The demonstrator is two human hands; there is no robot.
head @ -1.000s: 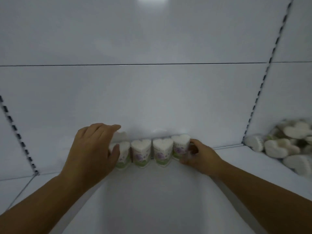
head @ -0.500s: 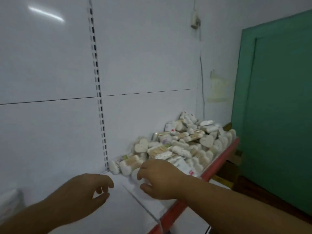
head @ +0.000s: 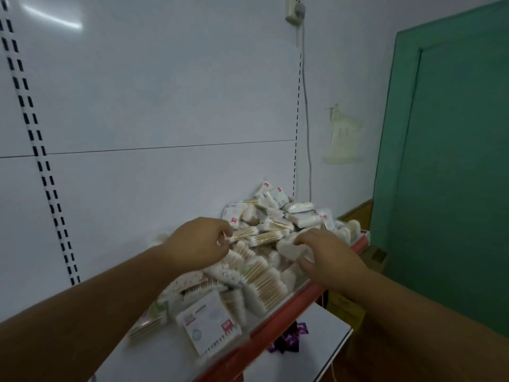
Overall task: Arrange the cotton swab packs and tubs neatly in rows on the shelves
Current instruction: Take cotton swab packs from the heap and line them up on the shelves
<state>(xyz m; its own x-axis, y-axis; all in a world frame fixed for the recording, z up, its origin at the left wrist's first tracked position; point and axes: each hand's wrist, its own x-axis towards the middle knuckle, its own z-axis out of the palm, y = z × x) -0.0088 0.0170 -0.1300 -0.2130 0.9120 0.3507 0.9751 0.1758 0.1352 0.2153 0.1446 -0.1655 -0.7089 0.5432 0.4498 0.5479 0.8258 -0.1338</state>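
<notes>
Front edge: the shelf (head: pixel 176 351) ended in a red lip (head: pixel 278 323) that ran from low centre up to the right, and the pile of swab packs (head: pixel 264 274) was heaped right up against it.
Open room: we saw bare white shelf only at the near left corner, beneath our left forearm; above the pile there was open space up the back panel (head: pixel 151 106).
Below: a lower shelf (head: pixel 325 340), also white, jutted out under the lip, with purple packets (head: pixel 289 337) lying on it.
Surface and room: the back panel rose flat behind the pile, with a slotted upright (head: pixel 41 166) at its left; a cable (head: pixel 306 119) hung down the wall at its right, and a green door (head: pixel 454 161) stood further right.
Task things: the pile covered the shelf from back panel to lip in a jumble, packs lying crosswise over one another; a flat pack (head: pixel 209 326) with a pink mark lay at the near end, just beside the lip.
Pose, left: our left hand (head: pixel 198 244) reached over the pile's left side, back upward, fingers curled, fingertips at the end of a wooden-stick pack (head: pixel 245 234); we could not tell whether it pinched the pack or only touched it.
Pose, right: our right hand (head: pixel 327 257) reached in near the lip, fingers curled over a white tub (head: pixel 289 244) and thumb under it, gripping it on top of the pile; the tub's outline was blurred.
Between the hands: they were apart, with packs showing between them.
</notes>
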